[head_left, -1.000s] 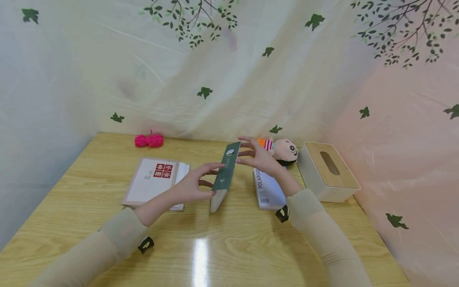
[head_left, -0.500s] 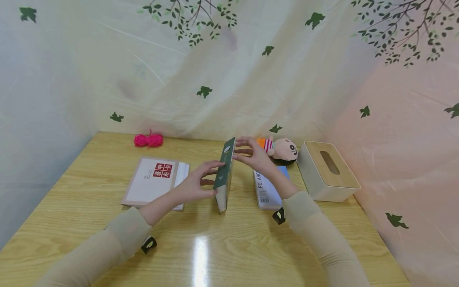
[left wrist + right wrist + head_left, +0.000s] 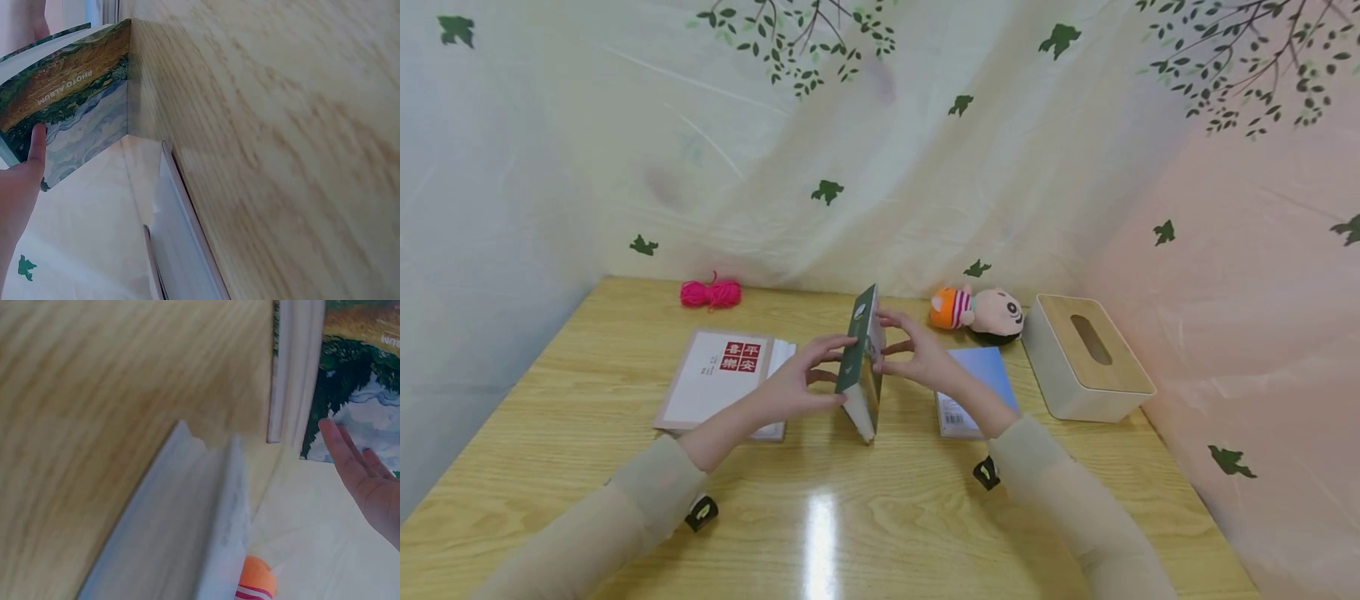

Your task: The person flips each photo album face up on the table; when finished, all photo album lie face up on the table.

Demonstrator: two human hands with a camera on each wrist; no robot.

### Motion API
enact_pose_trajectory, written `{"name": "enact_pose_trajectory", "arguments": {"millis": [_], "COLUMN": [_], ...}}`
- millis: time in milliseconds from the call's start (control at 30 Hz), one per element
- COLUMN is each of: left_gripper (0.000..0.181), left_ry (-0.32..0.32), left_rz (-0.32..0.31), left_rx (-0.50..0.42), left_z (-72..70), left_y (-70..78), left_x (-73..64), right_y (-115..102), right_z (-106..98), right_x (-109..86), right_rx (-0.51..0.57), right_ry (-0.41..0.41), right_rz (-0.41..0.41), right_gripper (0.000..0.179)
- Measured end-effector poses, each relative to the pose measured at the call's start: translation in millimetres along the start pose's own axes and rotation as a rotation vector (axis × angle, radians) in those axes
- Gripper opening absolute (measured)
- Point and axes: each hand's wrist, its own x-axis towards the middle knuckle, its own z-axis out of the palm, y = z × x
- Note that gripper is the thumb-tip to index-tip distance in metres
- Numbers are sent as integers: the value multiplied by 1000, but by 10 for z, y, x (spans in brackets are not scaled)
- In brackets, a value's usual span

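A photo album with a green spine and a painted landscape cover stands tilted on the table between both hands. My left hand holds it from the left, fingers and thumb spread along the spine. In the left wrist view a single digit lies on the painted cover, which reads PHOTO ALBUM. My right hand holds the other side with curved fingers and thumb. The right wrist view shows fingertips against that cover, and pale inner pages beside it.
A white book with red squares lies at left, a blue-white book partly under the right arm. Behind are pink yarn and a plush doll. A tissue box stands at right on the wooden table.
The album has turned more upright and its top has shifted left. My right hand has moved left and down from its top edge onto its right side, uncovering the doll.
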Motion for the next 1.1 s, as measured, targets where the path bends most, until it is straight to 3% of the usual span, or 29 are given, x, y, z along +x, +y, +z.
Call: {"name": "enact_pose_trajectory", "arguments": {"millis": [300, 533, 667, 900, 1100], "left_gripper": [66, 65, 64, 68, 68], "left_ry": [26, 20, 21, 25, -13], "left_rz": [-84, -168, -203, -205, -177], "left_rx": [46, 12, 22, 62, 22], "left_z": [-58, -136, -178, -240, -292], "left_y": [51, 94, 120, 98, 30], "left_x": [-5, -22, -24, -45, -96], "right_y": [240, 438, 452, 420, 414], "right_z": [167, 291, 341, 379, 371], "right_x": [-74, -140, -178, -240, -278], "right_rx": [-20, -64, -87, -167, -285], "right_ry": [-1, -62, -87, -149, -175], "right_rz": [-48, 73, 91, 151, 102], "right_gripper": [90, 94, 94, 94, 88]}}
